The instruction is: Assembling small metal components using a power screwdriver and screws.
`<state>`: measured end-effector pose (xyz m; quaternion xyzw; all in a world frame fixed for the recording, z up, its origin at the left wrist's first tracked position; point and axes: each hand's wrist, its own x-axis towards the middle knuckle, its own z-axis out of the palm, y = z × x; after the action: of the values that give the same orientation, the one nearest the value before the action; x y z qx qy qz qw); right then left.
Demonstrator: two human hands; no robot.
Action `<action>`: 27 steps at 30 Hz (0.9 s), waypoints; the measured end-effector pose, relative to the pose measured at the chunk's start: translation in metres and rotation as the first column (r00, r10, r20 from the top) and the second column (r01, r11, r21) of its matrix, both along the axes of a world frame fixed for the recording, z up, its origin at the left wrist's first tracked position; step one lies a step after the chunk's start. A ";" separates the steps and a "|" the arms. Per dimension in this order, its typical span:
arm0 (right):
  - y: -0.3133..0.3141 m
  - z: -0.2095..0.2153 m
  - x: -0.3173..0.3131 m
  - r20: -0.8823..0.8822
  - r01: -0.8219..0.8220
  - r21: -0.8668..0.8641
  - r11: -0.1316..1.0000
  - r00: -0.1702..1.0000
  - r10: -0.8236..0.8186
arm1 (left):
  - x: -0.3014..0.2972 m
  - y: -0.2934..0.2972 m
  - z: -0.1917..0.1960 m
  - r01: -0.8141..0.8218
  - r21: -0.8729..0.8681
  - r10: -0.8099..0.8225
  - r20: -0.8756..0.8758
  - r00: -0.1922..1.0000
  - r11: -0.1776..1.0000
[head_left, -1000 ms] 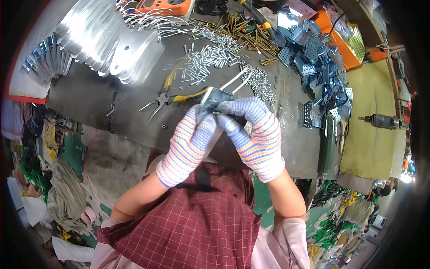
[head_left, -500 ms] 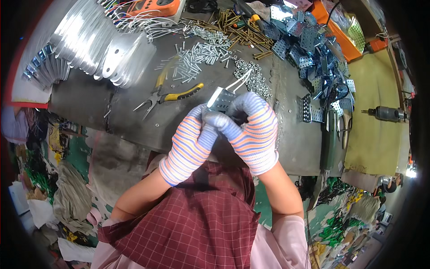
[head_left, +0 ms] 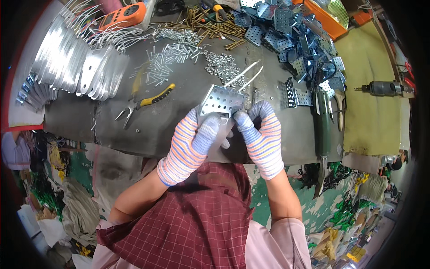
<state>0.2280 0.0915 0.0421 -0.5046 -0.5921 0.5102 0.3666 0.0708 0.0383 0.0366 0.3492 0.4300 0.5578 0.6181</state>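
Both my hands wear striped knit gloves and meet over the near edge of the dark metal workbench (head_left: 134, 130). My left hand (head_left: 190, 143) grips the lower left corner of a small perforated metal bracket (head_left: 221, 101). My right hand (head_left: 262, 136) pinches the bracket's lower right side with thumb and fingers. The bracket is tilted up off the bench, its holed face toward me. Whatever sits under the bracket between my fingers is hidden.
Yellow-handled pliers (head_left: 145, 102) lie left of my hands. Loose screws (head_left: 168, 62) and nuts (head_left: 221, 67) are scattered behind. A fan of flat metal blades (head_left: 74, 67) fills the far left, perforated plates (head_left: 295, 40) the far right, and a power drill (head_left: 378, 88) lies on yellow cloth.
The bracket has turned so its holed face shows more fully. My hands stay together on it, shifted slightly lower and right in view.
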 end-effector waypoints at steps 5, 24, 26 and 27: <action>-0.020 -0.001 0.016 0.028 0.182 0.443 0.878 0.976 -0.216 | 0.025 0.007 0.003 0.011 -0.144 0.023 0.231 0.973 0.989; -0.061 -0.002 0.099 -0.310 0.663 0.342 0.666 0.749 -0.586 | 0.102 0.136 -0.008 0.443 0.184 0.071 -0.963 0.259 0.877; -0.066 -0.007 0.101 -0.307 0.624 0.307 0.719 0.780 -0.546 | 0.094 0.130 -0.012 0.346 0.234 0.089 -0.918 0.385 0.909; -0.066 -0.008 0.099 -0.311 0.626 0.300 0.720 0.777 -0.547 | 0.088 0.124 -0.014 0.235 0.272 0.121 -0.854 0.506 0.933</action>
<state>0.3269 0.0252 0.0340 -0.5298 -0.4492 0.2875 0.6595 0.1589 0.1620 0.0230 0.6985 0.5595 0.3569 0.2678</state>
